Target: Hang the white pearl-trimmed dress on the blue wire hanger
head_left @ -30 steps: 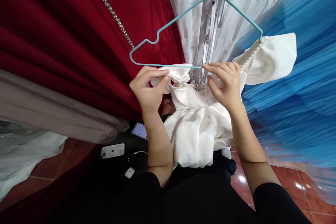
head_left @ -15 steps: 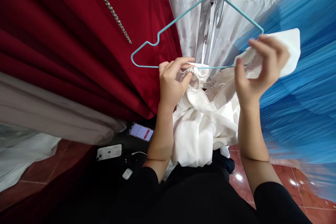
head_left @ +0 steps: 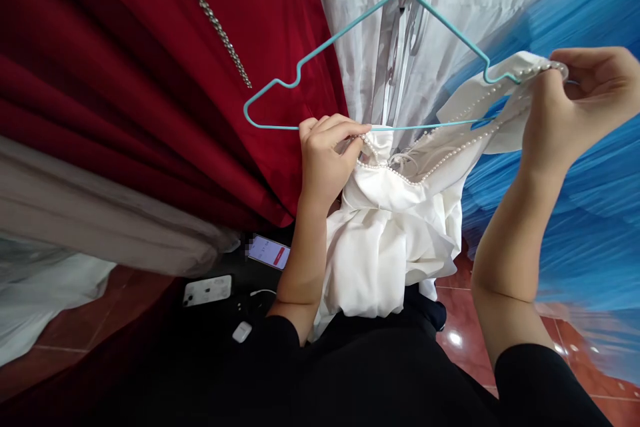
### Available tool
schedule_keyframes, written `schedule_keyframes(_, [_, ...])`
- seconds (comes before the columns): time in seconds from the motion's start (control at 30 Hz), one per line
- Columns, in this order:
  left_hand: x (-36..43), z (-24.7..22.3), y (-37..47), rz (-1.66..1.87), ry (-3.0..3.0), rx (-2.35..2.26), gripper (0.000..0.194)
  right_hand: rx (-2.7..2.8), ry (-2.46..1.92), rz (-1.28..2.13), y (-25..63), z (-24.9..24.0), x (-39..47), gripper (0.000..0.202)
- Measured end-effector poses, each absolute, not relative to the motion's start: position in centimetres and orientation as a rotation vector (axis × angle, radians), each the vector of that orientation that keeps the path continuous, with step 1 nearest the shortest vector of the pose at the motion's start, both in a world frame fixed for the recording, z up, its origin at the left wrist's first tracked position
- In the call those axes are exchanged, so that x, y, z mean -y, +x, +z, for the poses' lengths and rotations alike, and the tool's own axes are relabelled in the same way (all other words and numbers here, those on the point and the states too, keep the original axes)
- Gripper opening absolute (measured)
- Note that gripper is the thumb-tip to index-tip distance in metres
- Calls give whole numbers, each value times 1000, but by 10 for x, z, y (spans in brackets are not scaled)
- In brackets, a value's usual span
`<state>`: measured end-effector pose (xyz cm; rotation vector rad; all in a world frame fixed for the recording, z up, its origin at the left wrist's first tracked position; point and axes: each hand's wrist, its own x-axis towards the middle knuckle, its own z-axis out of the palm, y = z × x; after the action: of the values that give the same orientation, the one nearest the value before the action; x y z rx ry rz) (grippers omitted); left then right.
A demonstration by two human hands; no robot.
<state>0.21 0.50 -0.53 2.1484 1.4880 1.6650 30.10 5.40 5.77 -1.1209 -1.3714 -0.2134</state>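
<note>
A white dress point(head_left: 380, 247) with pearl-beaded edges hangs in front of me, its skirt bunched over my lap. The light-blue hanger point(head_left: 350, 28) is above it, with its right end inside the dress's right strap. My left hand point(head_left: 327, 157) pinches the beaded left edge of the dress beside the hanger's bottom bar. Out to the right, my right hand point(head_left: 580, 100) is closed on the beaded right strap and holds it stretched past the hanger's end. The hanger's left arm has no cloth on it.
Red fabric point(head_left: 200, 100) with a beaded strip point(head_left: 215, 23) hangs at left, blue tulle point(head_left: 590, 227) at right. Behind the hanger are white fabric point(head_left: 460, 7) and metal poles. Two phones point(head_left: 207, 290) and a white case point(head_left: 242, 331) lie on a black surface at lower left.
My right hand has moved right and closed on the strap, pulling it outward. The right strap now surrounds the hanger's end, and the neckline is spread wider. My left hand has barely moved.
</note>
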Motion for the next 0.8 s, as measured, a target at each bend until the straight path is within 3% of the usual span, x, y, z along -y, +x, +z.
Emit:
schedule_keyframes(0.1, [-2,-3,1,1639,2182,-1525,21,1287,-1318,-174,321,45,-58,17])
schedule_keyframes(0.2, [-1,-2,0,1597,2200,-1527,20,1341,-1531,-14,330,31,-46,21])
schedule_keyframes(0.37, [-9,-7,3,1604,2179,-1470,21,1910,-1476,278,304,29,-4,10])
schedule_keyframes(0.53, [-10,-10,11,1631,2159,-1441,21,2009,-1012,31,255,25,-5,12])
schedule_keyframes(0.8, [-17,-12,6,1648,2182,-1366,22,1934,-1056,-120,240,2,-33,11])
